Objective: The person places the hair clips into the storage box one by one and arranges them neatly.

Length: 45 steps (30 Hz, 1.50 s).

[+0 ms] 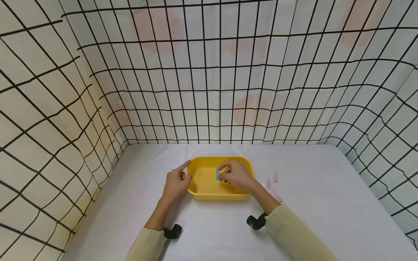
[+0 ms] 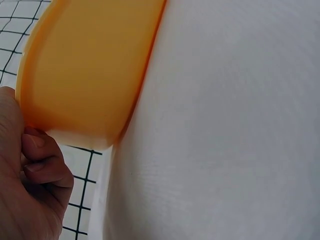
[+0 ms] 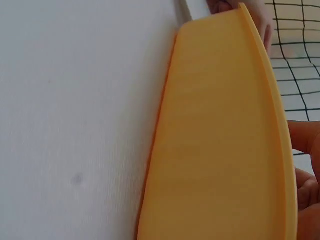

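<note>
A shallow yellow tray point(image 1: 212, 197) with rounded corners sits on the white table. My left hand point(image 1: 176, 185) holds its left end, index finger stretched along the back left corner and thumb at the rim. In the left wrist view, the other fingers point(image 2: 47, 155) curl against the tray's outer end wall. Over the inside of the tray, my right hand point(image 1: 236, 175) pinches a small, narrow blue piece point(image 1: 217, 174) between thumb and fingertips; its exact kind is too small to tell. The tray wall point(image 3: 215, 130) hides that piece in the right wrist view.
Several small pink teardrop-shaped pieces point(image 1: 275, 177) lie on the table point(image 1: 326, 203) right of the tray. A thin white item point(image 1: 260, 182) lies by the tray's right edge, partly hidden. Black wire grid panels point(image 1: 209, 78) over white cloth stand behind and at both sides.
</note>
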### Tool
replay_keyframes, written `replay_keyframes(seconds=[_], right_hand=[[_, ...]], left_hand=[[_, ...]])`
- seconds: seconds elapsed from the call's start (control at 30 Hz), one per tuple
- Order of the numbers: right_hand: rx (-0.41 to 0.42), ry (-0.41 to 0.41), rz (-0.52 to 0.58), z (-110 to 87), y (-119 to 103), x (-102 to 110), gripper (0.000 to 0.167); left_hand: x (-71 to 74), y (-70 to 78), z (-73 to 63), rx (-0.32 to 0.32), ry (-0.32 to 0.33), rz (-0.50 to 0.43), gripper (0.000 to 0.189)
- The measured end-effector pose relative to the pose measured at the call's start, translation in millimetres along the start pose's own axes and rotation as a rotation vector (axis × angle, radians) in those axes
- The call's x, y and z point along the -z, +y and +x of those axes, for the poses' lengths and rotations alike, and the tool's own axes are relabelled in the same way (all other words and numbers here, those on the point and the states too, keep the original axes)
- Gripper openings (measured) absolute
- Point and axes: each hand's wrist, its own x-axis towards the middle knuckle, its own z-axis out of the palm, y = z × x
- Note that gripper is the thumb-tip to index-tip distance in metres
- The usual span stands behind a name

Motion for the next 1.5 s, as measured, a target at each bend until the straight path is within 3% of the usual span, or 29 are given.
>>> replay_keyframes(seconds=[0.2,0.5,0.73,1.17,1.5], right_hand=[[-0.053,-0.042,0.000,11.4,-5,-22,0.025],[-0.057,-0.092,0.015,23.6,-10,-46,0.020],[-0.059,-0.108,0.022,28.9,-9,-57,0.017],[-0.060,-0.065,-0.023,33.4,-19,-68,0.015],[-0.082,-0.089,-0.009,30.4,-18,-64,0.017]], left_hand=[[-4.5,-0.2,1.5,0.008,0.005,0.006,0.055],[-6.5,1.2,2.2,0.031,-0.003,0.020,0.055],[-5.5,0.2,1.5,0.012,0.000,0.006,0.055],[-2.5,-0.9,0.8,0.034,0.011,0.012,0.055],[-2.6,0.4,0.6,0.040,0.039,0.039,0.054]])
